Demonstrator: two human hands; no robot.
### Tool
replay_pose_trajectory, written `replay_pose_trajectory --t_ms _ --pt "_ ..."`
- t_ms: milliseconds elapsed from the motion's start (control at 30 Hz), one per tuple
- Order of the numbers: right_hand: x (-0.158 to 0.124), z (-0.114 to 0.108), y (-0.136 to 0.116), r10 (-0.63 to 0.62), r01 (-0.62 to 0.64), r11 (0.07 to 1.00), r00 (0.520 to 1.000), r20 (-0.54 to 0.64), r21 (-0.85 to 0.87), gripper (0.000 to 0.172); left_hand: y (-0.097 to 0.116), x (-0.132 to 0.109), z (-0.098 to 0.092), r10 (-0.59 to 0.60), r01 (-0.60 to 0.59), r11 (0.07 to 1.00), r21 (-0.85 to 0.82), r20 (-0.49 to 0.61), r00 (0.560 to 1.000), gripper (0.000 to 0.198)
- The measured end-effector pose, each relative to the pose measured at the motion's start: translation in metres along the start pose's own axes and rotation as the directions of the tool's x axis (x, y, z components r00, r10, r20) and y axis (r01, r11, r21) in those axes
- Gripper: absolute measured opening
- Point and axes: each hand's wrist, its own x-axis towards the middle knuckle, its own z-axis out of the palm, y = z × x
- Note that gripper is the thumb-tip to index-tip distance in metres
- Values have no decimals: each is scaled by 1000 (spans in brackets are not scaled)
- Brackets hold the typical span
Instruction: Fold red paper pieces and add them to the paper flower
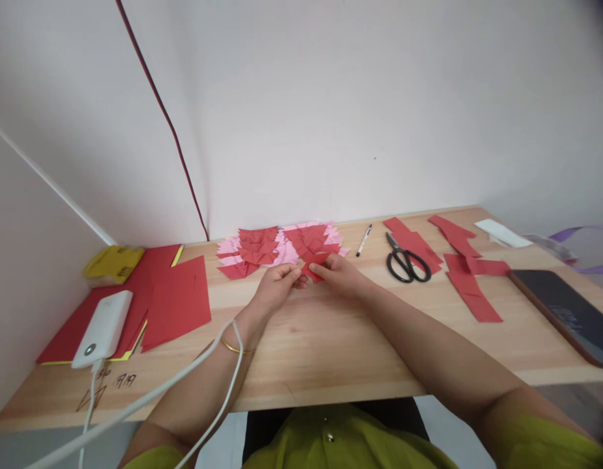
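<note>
A small piece of folded red paper (313,266) is held above the table in front of me. My right hand (341,275) grips it, with the thumb pressed on top. At its left corner my left hand (280,284) is closed in a pinch, its fingertips partly covering the edge. Just behind my hands lie folded red paper pieces (258,245) and folded pink paper pieces (284,249), several of each, overlapping in rows. Another red group (306,238) sits on pink ones, directly beyond the held piece.
To the right are a pen (364,240), black-handled scissors (407,266), red paper strips (470,293) and a phone (565,312). On the left, red sheets (176,303) lie near a white power bank (104,326) and a yellow packet (114,263). A white cable (184,372) crosses my left forearm.
</note>
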Motion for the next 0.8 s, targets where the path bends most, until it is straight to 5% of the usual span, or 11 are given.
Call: replay_pose_trajectory --t_ms 167,567,700,800 --pt "-1 1 -2 26 -26 995 1000 -9 -92 28 3 -1 -1 77 -71 962 263 -14 997 21" --pt "0 8 2 24 -30 994 998 -66 -100 25 4 -4 4 235 -150 830 537 -93 968 18" --pt "0 12 2 1 -11 995 995 -99 -98 26 3 -3 6 260 -113 826 551 -196 946 14" --pt "0 10 3 23 -36 993 993 -116 -109 27 3 -3 6 148 -78 906 416 -137 979 19"
